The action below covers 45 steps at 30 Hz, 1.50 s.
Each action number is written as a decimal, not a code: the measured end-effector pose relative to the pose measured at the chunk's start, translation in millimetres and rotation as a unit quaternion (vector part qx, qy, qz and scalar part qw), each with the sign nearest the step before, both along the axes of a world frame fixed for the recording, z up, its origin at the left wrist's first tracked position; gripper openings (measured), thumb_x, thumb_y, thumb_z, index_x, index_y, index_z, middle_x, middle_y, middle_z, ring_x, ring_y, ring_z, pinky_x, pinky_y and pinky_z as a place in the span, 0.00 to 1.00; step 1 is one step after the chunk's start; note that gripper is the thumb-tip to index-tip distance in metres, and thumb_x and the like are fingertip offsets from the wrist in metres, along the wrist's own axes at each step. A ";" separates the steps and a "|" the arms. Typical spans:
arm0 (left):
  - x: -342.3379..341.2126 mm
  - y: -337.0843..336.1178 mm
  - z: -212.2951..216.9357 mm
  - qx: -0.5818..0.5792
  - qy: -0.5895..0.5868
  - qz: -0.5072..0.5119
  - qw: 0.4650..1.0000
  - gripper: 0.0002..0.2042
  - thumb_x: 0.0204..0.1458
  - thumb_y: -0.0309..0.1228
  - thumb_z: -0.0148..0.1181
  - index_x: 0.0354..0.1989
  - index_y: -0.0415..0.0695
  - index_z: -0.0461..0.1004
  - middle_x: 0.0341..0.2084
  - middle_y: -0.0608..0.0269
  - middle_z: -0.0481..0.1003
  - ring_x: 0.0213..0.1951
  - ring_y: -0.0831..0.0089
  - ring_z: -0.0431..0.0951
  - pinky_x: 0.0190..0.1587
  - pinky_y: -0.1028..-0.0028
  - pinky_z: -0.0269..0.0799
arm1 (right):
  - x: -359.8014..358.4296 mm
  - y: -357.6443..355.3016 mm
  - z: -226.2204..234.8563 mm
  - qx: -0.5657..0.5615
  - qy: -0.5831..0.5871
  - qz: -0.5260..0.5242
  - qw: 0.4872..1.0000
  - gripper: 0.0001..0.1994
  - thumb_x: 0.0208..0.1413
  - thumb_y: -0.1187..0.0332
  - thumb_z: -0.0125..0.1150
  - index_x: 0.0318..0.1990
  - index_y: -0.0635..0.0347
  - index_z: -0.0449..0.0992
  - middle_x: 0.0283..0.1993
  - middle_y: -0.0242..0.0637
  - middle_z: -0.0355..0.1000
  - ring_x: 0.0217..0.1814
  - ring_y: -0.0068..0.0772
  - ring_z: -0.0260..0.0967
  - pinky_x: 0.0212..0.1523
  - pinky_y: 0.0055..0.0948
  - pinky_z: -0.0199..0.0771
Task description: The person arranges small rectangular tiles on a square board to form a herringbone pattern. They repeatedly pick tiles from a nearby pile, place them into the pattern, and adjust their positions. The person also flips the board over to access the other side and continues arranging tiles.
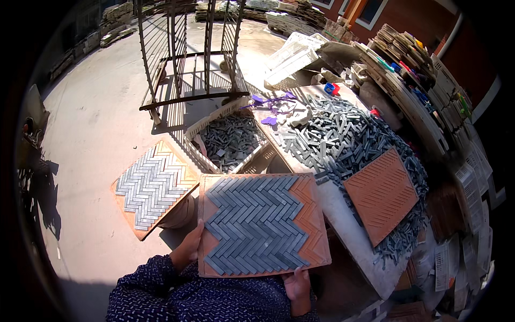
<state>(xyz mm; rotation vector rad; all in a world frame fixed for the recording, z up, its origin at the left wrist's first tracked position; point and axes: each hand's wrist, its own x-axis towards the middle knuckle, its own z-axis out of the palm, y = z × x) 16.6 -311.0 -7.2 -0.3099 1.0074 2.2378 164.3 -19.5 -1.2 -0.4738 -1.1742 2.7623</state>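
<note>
Between my two hands is an orange mold tray (316, 236) whose grooves hold dark grey strip tiles (255, 225) in a herringbone pattern. My left hand (189, 244) grips its left edge, the fingers hidden beneath. At the front edge, toward the right corner, my right hand (297, 284) holds it from below, thumb against the rim. To the left, a second orange tray (185, 174) carries lighter grey herringbone tiles (153, 182) and rests on a round stand (179, 213). A bare grooved orange tray (382, 193) lies tilted on the tile heap at right.
Loose grey strip tiles (343, 131) are heaped on a pale table (351, 220). A crate (196, 131) full of tile pieces stands at its left. Beyond is a metal rack (193, 102). Purple scraps (270, 121) lie on the table; stacked boards (402, 91) and white crates (292, 56) crowd the right.
</note>
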 end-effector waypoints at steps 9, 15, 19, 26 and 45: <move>14.2 -148.2 -3.8 0.014 0.192 0.201 0.960 0.32 0.63 0.54 0.33 0.66 0.39 0.53 0.62 0.54 0.61 0.63 0.60 0.61 0.65 0.60 0.56 | -84.0 7.5 16.5 0.290 -0.091 0.164 0.938 0.18 0.61 0.69 0.50 0.56 0.67 0.66 0.46 0.45 0.73 0.37 0.33 0.77 0.27 0.21 0.79; 12.6 -242.4 -74.5 -0.013 0.172 0.319 0.932 0.32 0.63 0.53 0.32 0.65 0.39 0.55 0.61 0.54 0.63 0.60 0.61 0.64 0.62 0.61 0.61 | -75.3 9.2 -6.0 0.297 -0.075 0.145 0.941 0.18 0.60 0.70 0.51 0.56 0.67 0.67 0.46 0.47 0.74 0.35 0.33 0.77 0.27 0.22 0.79; 4.7 -269.0 -98.3 -0.001 0.156 0.334 0.930 0.31 0.64 0.53 0.32 0.65 0.38 0.54 0.60 0.52 0.63 0.59 0.59 0.66 0.60 0.60 0.63 | -72.8 8.2 0.7 0.310 -0.090 0.129 0.938 0.17 0.60 0.69 0.52 0.55 0.68 0.67 0.45 0.47 0.74 0.34 0.33 0.77 0.27 0.22 0.79; -8.3 -255.9 -101.0 -0.035 0.171 0.328 0.929 0.30 0.65 0.51 0.31 0.65 0.38 0.54 0.61 0.53 0.60 0.59 0.61 0.65 0.60 0.61 0.63 | -64.2 11.9 0.8 0.301 -0.115 0.107 0.941 0.18 0.61 0.65 0.53 0.53 0.68 0.67 0.45 0.47 0.74 0.34 0.32 0.77 0.29 0.22 0.78; -33.4 -313.1 -152.9 -0.763 0.168 0.179 0.599 0.37 0.63 0.52 0.31 0.19 0.31 0.74 0.13 0.41 0.71 0.21 0.46 0.72 0.25 0.54 0.62 | -50.3 13.6 -13.2 0.295 -0.088 0.047 0.950 0.19 0.62 0.61 0.54 0.54 0.66 0.67 0.45 0.45 0.73 0.33 0.29 0.75 0.28 0.21 0.76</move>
